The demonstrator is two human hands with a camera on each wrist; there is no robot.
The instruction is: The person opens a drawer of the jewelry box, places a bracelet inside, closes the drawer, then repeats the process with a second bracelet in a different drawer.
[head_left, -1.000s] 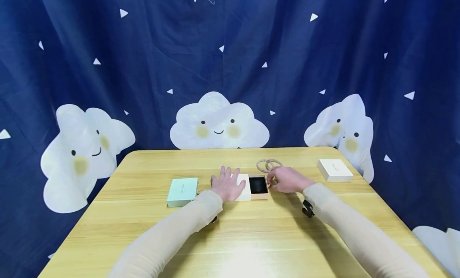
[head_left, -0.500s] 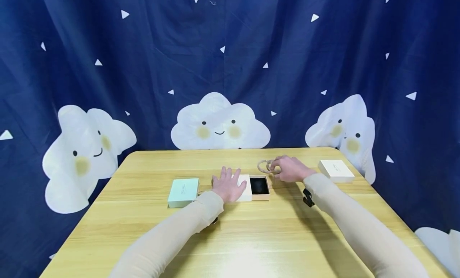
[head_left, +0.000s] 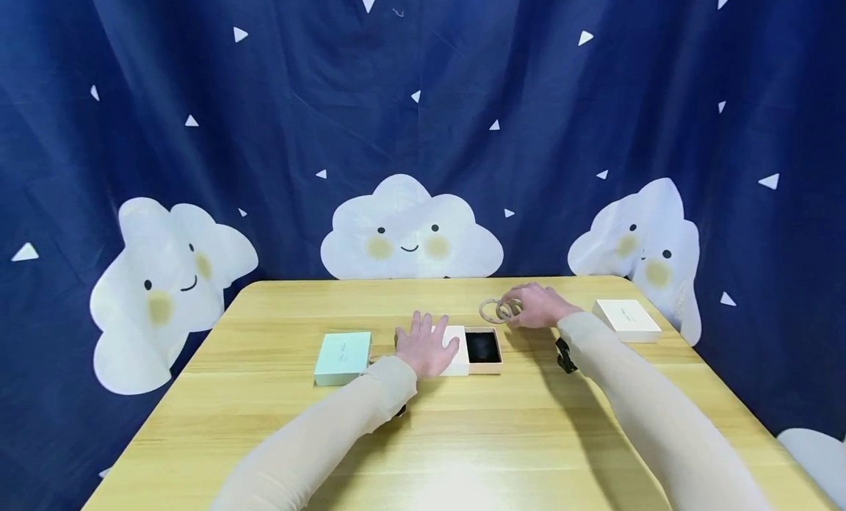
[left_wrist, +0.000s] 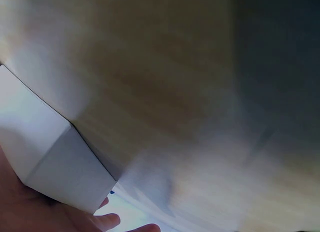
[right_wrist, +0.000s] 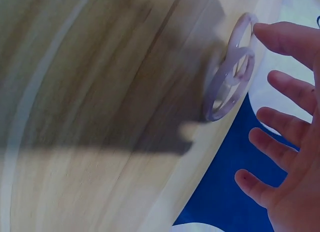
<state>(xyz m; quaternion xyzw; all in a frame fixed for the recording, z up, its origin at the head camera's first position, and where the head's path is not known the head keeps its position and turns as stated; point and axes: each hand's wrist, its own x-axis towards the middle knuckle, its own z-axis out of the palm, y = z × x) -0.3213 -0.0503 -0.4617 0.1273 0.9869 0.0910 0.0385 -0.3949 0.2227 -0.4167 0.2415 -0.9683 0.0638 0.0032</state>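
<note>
The wooden bench (head_left: 463,437) carries every item. A mint box (head_left: 343,356) sits to the left and a white box (head_left: 626,319) to the right, both closed and untouched. At centre, the left hand (head_left: 426,347) lies flat, fingers straight, on a white lid (head_left: 458,349), apparently to steady it beside the open tray (head_left: 483,348) with its black lining. Behind the tray, the right hand (head_left: 537,306) has its fingers (right_wrist: 280,35) extended, one fingertip touching the linked rings (right_wrist: 231,70) on the bench; nothing is gripped.

- Head view: bright, even overhead light; sharp; edges bowed.
- Soft shadow under right hand (head_left: 538,306).
- Wrist views: blurred, dim beyond the fingers (right_wrist: 280,40).
</note>
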